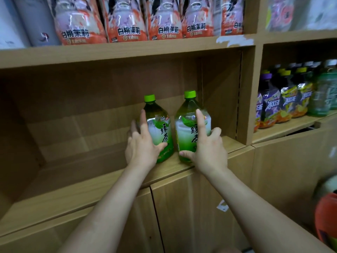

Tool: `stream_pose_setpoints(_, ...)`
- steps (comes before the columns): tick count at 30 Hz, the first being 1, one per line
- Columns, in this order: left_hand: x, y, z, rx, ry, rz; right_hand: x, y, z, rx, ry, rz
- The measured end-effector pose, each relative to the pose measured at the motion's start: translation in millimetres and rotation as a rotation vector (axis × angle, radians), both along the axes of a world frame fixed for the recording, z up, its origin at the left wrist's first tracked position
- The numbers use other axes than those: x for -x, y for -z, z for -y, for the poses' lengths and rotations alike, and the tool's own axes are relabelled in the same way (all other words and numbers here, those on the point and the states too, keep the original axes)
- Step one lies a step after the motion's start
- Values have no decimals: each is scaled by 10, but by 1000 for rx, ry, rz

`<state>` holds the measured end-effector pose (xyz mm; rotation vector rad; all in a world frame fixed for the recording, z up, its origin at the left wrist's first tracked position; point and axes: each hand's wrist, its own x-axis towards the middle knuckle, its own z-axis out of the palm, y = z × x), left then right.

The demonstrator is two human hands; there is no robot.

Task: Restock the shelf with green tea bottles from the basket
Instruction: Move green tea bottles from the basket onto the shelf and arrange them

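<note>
Two green tea bottles with green caps stand upright side by side on the middle shelf (pixel 102 181), near its right wall. My left hand (pixel 141 146) holds the left bottle (pixel 160 128), thumb across its lower front and fingers round its left side, index finger pointing straight up. My right hand (pixel 207 148) holds the right bottle (pixel 186 125) the same way, thumb at its base and index finger straight up its label. The rest of this shelf bay holds nothing.
The shelf above carries a row of orange-and-white drink packs (pixel 125 24). The bay to the right holds purple, yellow and green bottles (pixel 290 99). Cabinet doors (pixel 182 216) lie below the shelf. An orange, blurred object (pixel 326 218) shows at the lower right edge.
</note>
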<state>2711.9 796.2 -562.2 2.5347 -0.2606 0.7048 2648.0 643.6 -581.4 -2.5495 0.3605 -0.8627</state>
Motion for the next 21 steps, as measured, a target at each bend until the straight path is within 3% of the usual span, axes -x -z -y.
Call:
stream_pose_setpoints(4,234,24,122,-42,69,187,215,-9,285,-111,-237,-16)
stream_pose_setpoints(8,739,99,530,113,418,359,822,39,749,-200,-259,15)
stream_pose_setpoints(14,1373,477,1636,129,927,80,2000,288,1830,-287,42,-20)
stream_pose_setpoints(21,1928,1047,3014,-27,1150,-213,3212,1042,2891,-396,505,-19)
